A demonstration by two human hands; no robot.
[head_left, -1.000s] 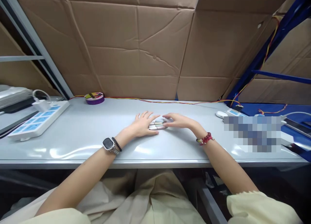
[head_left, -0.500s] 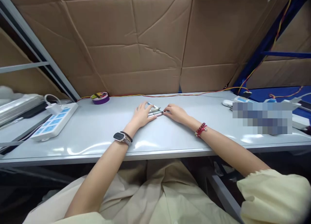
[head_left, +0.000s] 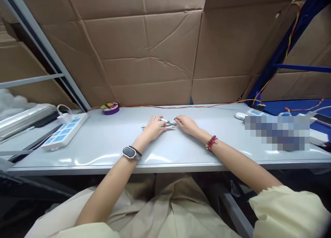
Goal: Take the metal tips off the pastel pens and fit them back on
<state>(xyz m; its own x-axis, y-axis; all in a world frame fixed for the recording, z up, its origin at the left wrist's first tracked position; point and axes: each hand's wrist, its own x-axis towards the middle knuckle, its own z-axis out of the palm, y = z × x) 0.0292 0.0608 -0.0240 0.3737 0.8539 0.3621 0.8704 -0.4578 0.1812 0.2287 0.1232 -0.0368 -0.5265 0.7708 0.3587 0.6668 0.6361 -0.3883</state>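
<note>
Several slim pens (head_left: 170, 127) lie in a loose bunch on the white tabletop, their tips pointing right. My left hand (head_left: 153, 129) is laid over the bunch, thumb and fingers closed around the pens and covering their middles. Short ends stick out to the left of it. Just beyond the tips on the right, my right hand (head_left: 188, 125) rests on the table with bent fingers, thumb and forefinger slightly apart. Nothing shows between them.
A purple-sided tape roll (head_left: 110, 109) sits at the back left, by a thin red-yellow cable. At left is a white power strip (head_left: 66, 132) with a charger plugged in. A white mouse (head_left: 240, 116) and a blurred-out item lie right. Cardboard (head_left: 155, 41) walls the back.
The view has tilted up slightly. My right fingertips have come away from the pen tips, and my left hand has drawn closer around the pens, with ends now showing on its left.
</note>
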